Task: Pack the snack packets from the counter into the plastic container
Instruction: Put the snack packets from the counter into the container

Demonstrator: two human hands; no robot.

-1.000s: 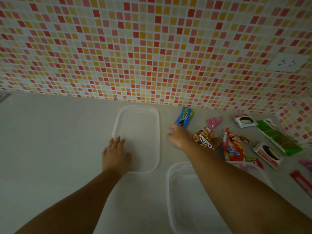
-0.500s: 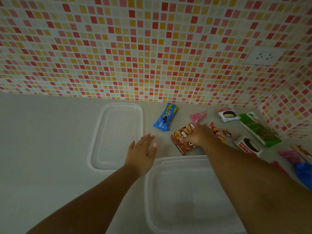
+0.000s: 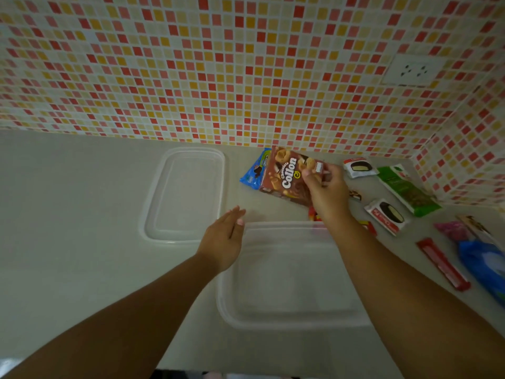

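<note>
My right hand [image 3: 326,194] grips a brown Collon snack packet [image 3: 287,175] by its right end and holds it lifted above the counter, just beyond the far rim of the clear plastic container [image 3: 235,318]. The container stands with nothing in it in front of me. My left hand [image 3: 222,239] hovers flat at the container's far left corner, fingers together, holding nothing. A blue cookie packet [image 3: 252,177] lies partly hidden behind the brown packet. More packets lie to the right: two white ones [image 3: 358,167] [image 3: 386,216], a green one [image 3: 408,191] and a red bar [image 3: 442,265].
The container's clear lid [image 3: 153,222] lies flat on the counter to the left. A mosaic-tiled wall [image 3: 218,72] with a white socket [image 3: 411,71] runs behind and wraps round at the right. A pink packet [image 3: 452,231] and a blue bag [image 3: 483,265] lie at the far right.
My right hand has closed on the brown Collon packet and lifted it off the counter. My left hand left the lid and moved right to the container's corner.
</note>
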